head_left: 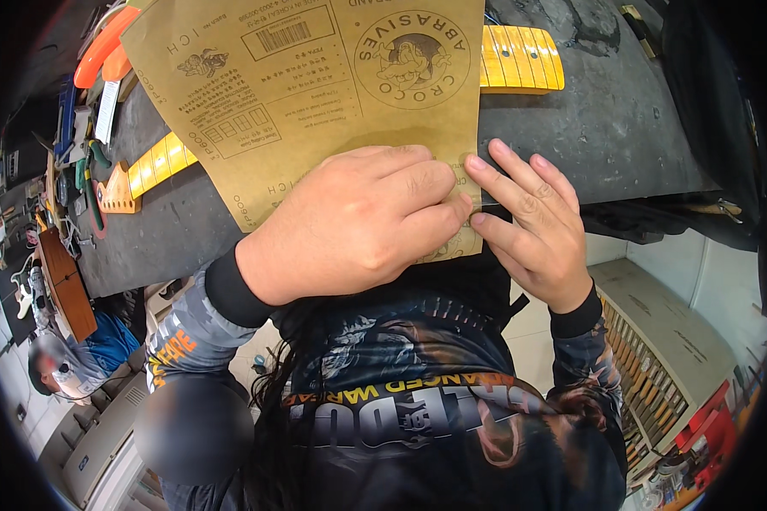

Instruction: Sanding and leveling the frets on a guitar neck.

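Note:
A large brown sheet of sandpaper, printed back upward, spreads over the dark workbench, its lower part over the near edge. My left hand is closed at the sheet's lower right part, thumb and curled fingers pinching the paper. Beside it, my right hand has its fingers spread, with the thumb and index fingertips at the sheet's right edge. Beneath the sandpaper lies a yellow guitar neck. Its heel end shows on the right and its headstock on the left; the middle is hidden.
Green-handled pliers and an orange-handled tool lie at the bench's left. A person in blue is at the far left. At the lower right stands a cabinet with rows of handled tools. Dark cloth hangs by the bench edge.

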Motion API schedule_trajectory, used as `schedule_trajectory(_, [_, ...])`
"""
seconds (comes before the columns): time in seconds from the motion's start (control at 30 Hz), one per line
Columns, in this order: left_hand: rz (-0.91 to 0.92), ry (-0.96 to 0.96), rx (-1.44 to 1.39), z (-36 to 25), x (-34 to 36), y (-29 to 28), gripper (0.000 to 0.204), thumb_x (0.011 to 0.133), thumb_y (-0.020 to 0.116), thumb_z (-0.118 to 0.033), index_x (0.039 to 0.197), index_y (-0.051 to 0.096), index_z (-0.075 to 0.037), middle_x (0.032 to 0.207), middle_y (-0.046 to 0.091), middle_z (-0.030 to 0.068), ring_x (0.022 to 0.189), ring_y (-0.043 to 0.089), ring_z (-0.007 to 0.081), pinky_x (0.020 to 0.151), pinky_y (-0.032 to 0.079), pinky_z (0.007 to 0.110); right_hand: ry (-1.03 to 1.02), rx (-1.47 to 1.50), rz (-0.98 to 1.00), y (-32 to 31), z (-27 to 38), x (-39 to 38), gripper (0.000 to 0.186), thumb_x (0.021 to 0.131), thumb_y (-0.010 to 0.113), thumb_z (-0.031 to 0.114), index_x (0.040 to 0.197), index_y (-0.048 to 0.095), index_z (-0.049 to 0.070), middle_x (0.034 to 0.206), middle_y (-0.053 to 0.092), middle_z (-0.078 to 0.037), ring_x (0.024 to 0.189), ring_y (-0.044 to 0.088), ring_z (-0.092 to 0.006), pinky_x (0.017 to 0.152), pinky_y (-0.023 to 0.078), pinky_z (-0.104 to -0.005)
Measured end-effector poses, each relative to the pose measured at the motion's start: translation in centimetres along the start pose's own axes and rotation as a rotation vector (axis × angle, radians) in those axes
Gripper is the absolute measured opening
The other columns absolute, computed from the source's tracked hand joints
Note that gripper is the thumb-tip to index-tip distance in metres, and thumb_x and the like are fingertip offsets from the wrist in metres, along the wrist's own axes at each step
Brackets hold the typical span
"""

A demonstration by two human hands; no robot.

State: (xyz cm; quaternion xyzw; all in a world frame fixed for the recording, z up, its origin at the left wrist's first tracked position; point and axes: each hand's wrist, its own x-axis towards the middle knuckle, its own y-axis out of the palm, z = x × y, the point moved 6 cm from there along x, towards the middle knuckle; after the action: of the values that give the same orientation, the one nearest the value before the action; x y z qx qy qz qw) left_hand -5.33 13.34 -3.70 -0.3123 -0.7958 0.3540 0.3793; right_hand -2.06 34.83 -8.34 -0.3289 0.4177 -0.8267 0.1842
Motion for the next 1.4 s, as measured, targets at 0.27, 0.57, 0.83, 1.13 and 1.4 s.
schedule_trajectory(0.27, [0.026, -0.009, 0.016, -0.3, 0.1, -0.2, 0.049, 0.081, 0.090, -0.009, 0.130, 0.086, -0.001, 0.101, 0.064, 0.0100, 0.088, 0.072, 0.0320, 0.074, 0.060, 0.046, -0.002, -0.009, -0.002, 0.0, 0.0, -0.1, 0.014, 0.105, 0.088, 0.018, 0.118, 0.085, 0.016, 0.165, 0.081, -0.011, 0.161, 0.072, -0.0353, 0.133, 0.053, -0.0543])
schedule_trajectory(0.57, [0.065, -0.012, 0.038, -0.3, -0.1, -0.6, 0.053, 0.079, 0.090, -0.009, 0.131, 0.086, -0.001, 0.101, 0.064, 0.0100, 0.089, 0.073, 0.0320, 0.075, 0.062, 0.046, -0.011, -0.018, -0.017, 0.1, 0.0, -0.1, 0.015, 0.104, 0.088, 0.017, 0.119, 0.085, 0.016, 0.164, 0.082, -0.011, 0.159, 0.073, -0.0363, 0.132, 0.055, -0.0551])
schedule_trajectory(0.83, [0.070, -0.023, 0.041, -0.2, -0.7, -1.2, 0.052, 0.078, 0.090, -0.009, 0.129, 0.086, -0.001, 0.100, 0.063, 0.0099, 0.087, 0.072, 0.0315, 0.074, 0.061, 0.045, -0.011, -0.018, -0.029, 0.0, 0.0, -0.2, 0.013, 0.103, 0.089, 0.016, 0.115, 0.084, 0.015, 0.162, 0.083, -0.012, 0.158, 0.074, -0.0384, 0.131, 0.054, -0.0544])
schedule_trajectory(1.13, [0.054, -0.028, 0.020, 0.0, -1.5, -1.8, 0.048, 0.080, 0.088, -0.007, 0.127, 0.087, 0.001, 0.093, 0.059, 0.0091, 0.080, 0.068, 0.0300, 0.068, 0.057, 0.044, -0.007, -0.015, -0.017, 0.1, 0.0, -0.3, 0.011, 0.102, 0.089, 0.015, 0.111, 0.083, 0.014, 0.162, 0.083, -0.013, 0.158, 0.074, -0.0389, 0.133, 0.051, -0.0540])
schedule_trajectory(1.4, [0.087, -0.039, 0.056, 0.1, -2.5, -2.6, 0.047, 0.080, 0.088, -0.005, 0.126, 0.087, 0.001, 0.091, 0.057, 0.0085, 0.077, 0.066, 0.0290, 0.066, 0.055, 0.044, -0.017, -0.019, -0.024, 0.2, -0.1, -0.5, 0.018, 0.100, 0.091, 0.012, 0.113, 0.080, 0.015, 0.163, 0.083, -0.013, 0.159, 0.073, -0.0394, 0.133, 0.051, -0.0543])
